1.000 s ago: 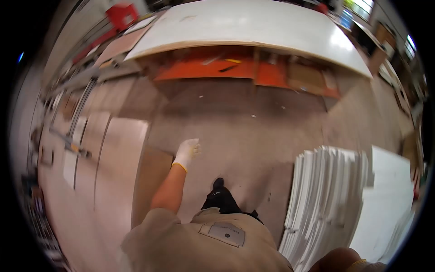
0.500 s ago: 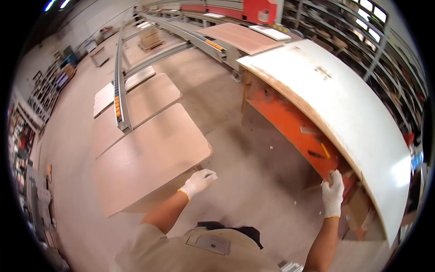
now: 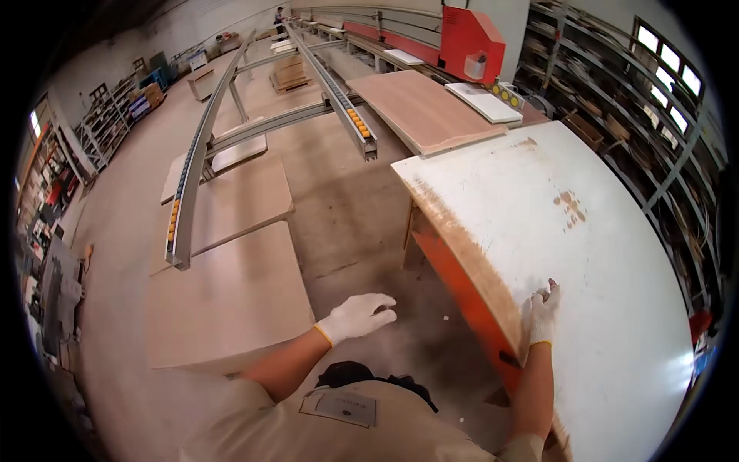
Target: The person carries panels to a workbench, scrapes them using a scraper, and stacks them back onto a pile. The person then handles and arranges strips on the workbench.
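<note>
A woodworking shop, its floor stacked with large brown boards beside a roller track, a worn white tabletop at right, a red machine beyond and crowded metal shelves along the far right.

A dull, brownish-grey floor runs through a long workshop to a pale, scuffed back wall, under a dark ceiling at the upper left. On the right, tall metal racks crowded with dark items stand before a dark-framed window, its panes glaring white with daylight. A red machine housing rises near a plain pale wall section. Long grey roller rails stretch down the room, with orange and dark rollers. Farther off on the left, open shelving lines the side near stacked boxes, and small white scraps dot the floor
</note>
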Tool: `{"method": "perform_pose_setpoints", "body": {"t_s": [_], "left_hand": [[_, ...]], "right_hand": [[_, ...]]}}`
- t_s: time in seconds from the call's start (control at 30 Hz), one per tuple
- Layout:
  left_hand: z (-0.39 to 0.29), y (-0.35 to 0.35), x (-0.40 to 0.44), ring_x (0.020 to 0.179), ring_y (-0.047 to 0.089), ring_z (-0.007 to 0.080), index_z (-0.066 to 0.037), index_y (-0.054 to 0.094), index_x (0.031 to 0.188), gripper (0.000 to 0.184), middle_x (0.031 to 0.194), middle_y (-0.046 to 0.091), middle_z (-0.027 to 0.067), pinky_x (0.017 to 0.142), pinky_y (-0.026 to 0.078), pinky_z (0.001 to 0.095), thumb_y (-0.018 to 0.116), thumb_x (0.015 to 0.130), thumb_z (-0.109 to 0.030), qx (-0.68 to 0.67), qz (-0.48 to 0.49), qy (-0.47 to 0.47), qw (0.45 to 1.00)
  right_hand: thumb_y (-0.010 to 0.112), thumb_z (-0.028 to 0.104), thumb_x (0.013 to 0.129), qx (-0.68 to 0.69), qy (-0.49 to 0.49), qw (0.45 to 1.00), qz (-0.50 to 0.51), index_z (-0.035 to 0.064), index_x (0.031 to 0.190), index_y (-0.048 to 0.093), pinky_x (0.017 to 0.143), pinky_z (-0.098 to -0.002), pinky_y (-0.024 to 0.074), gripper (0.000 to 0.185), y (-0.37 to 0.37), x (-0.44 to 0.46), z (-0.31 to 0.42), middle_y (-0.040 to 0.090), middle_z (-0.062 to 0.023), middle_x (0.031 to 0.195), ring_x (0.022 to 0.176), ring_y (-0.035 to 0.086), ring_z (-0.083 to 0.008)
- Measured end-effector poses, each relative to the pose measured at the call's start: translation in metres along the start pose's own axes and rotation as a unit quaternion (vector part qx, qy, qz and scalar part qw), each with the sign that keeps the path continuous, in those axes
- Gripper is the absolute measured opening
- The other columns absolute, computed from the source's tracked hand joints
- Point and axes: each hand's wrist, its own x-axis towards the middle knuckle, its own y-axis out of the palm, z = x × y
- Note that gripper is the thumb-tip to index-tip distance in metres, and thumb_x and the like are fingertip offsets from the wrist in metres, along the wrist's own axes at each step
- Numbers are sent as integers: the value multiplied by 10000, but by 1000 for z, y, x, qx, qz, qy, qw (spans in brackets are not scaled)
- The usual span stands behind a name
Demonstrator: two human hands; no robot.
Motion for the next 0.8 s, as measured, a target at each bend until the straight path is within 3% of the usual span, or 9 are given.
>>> {"method": "perform_pose_setpoints", "body": {"t_s": [0.17, 0.27, 0.37, 0.43, 0.53, 0.6, 0.67, 0.77, 0.8], "left_hand": [[-20, -27, 85, 1151, 597, 340, -66, 620, 1240, 451, 1240, 628, 177, 985, 469, 400, 591, 922, -385, -5, -27, 19, 999], [-18, -49, 145, 1119, 608, 339, -75, 627, 1228, 433, 1212, 634, 176, 968, 479, 395, 601, 913, -370, 10, -58, 75, 995], [-20, -82, 224, 1079, 622, 327, -68, 630, 1213, 419, 1163, 646, 168, 943, 491, 385, 613, 901, -348, -8, -108, 113, 988], [-18, -110, 294, 1042, 634, 311, -60, 633, 1190, 390, 1138, 652, 153, 918, 502, 374, 617, 898, -319, -21, -164, 137, 977], [-6, -136, 374, 1093, 610, 334, -65, 624, 1195, 410, 1152, 643, 166, 965, 473, 406, 590, 892, -339, 3, -225, 154, 962], [6, -134, 401, 1133, 581, 339, -58, 620, 1193, 403, 1185, 628, 169, 993, 453, 405, 580, 899, -330, -2, -198, 146, 969], [23, -138, 445, 1120, 573, 349, -36, 602, 1205, 415, 1194, 616, 188, 989, 451, 414, 567, 910, -327, 137, -171, 214, 952], [38, -132, 472, 1087, 559, 337, -11, 601, 1123, 363, 1114, 609, 152, 941, 466, 417, 658, 829, -215, 146, -172, 287, 931], [31, -136, 471, 1083, 549, 343, -14, 596, 1103, 357, 1094, 590, 156, 934, 464, 424, 669, 807, -200, 132, -125, 310, 933]], "right_hand": [[451, -5, 891, -72, -21, 997, 31, -26, 1361, 416, 702, -221, 440, 472, 38, 97, -9, 544, 4, 862, 759, 495, -76], [445, 11, 898, -23, -24, 998, 55, -39, 1347, 419, 731, -216, 434, 452, 65, 140, -11, 568, -15, 910, 792, 506, -79], [473, 43, 884, 47, -23, 998, 22, -44, 1301, 429, 701, -240, 438, 428, 96, 187, -11, 541, -28, 856, 768, 494, -108], [487, 54, 898, 141, 28, 987, 76, -31, 1259, 428, 685, -233, 433, 375, 117, 247, -12, 509, -26, 876, 761, 485, -114], [496, 70, 910, 204, 78, 975, 43, 1, 1228, 432, 667, -236, 442, 332, 154, 290, 25, 485, -32, 892, 743, 483, -127], [487, 68, 921, 226, 91, 970, 13, 5, 1243, 433, 688, -247, 449, 332, 170, 324, 18, 481, -42, 938, 760, 473, -122], [478, 66, 932, 253, 103, 962, -13, 8, 1258, 434, 710, -259, 456, 333, 196, 393, 10, 477, -52, 984, 777, 463, -117], [505, 157, 971, 296, 109, 948, -28, 19, 1346, 396, 782, -283, 493, 414, 226, 467, -2, 481, -82, 1076, 890, 513, -165], [521, 216, 981, 310, 130, 941, -39, 25, 1387, 374, 840, -311, 501, 472, 238, 485, 2, 472, -102, 1132, 959, 524, -203]]}}
